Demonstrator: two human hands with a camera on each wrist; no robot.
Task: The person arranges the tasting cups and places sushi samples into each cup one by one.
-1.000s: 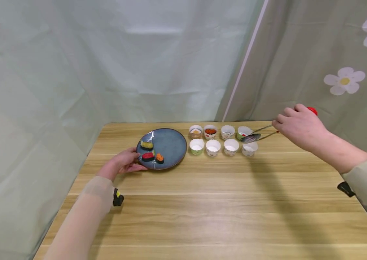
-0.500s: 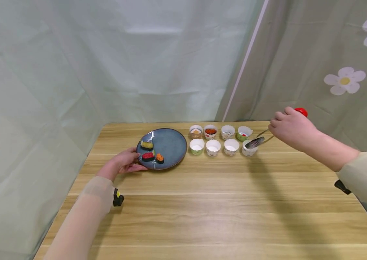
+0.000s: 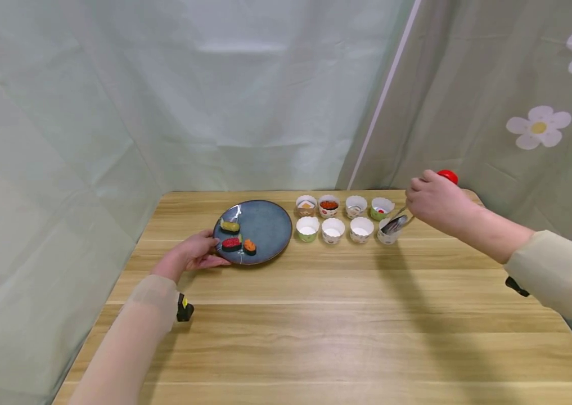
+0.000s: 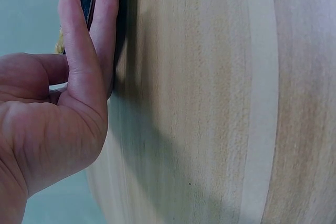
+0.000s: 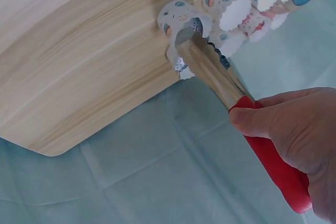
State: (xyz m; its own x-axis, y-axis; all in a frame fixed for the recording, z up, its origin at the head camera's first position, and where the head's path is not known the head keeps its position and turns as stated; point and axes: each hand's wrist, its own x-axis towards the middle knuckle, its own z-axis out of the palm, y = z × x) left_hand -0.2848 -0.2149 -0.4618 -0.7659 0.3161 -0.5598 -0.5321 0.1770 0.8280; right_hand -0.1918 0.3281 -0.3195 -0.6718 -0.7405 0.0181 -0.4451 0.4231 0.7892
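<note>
My left hand (image 3: 198, 251) pinches the left rim of a round blue plate (image 3: 270, 230). In the left wrist view, fingers (image 4: 81, 51) lie on both sides of the plate's edge. On the plate sit three sushi pieces: a yellow one (image 3: 230, 226), a red one (image 3: 232, 244) and an orange one (image 3: 250, 247). My right hand (image 3: 437, 201) grips metal tongs (image 5: 210, 69) by their red handle (image 5: 275, 166). The tongs' tips reach into the mouth of the front-row paper cup (image 5: 176, 17) at the right end. The cup wall hides what lies between them.
Two rows of paper cups stand right of the plate. In the back row, one cup (image 3: 328, 211) holds orange-red bits, and a green one (image 3: 381, 214) shows something red. An egg-like piece (image 3: 306, 205) sits in the leftmost. A curtain (image 3: 275, 112) hangs behind the table (image 3: 286, 337).
My right hand has moved left, taking the tongs from over the back right cup down into the front right cup. The left hand and plate have stayed put.
</note>
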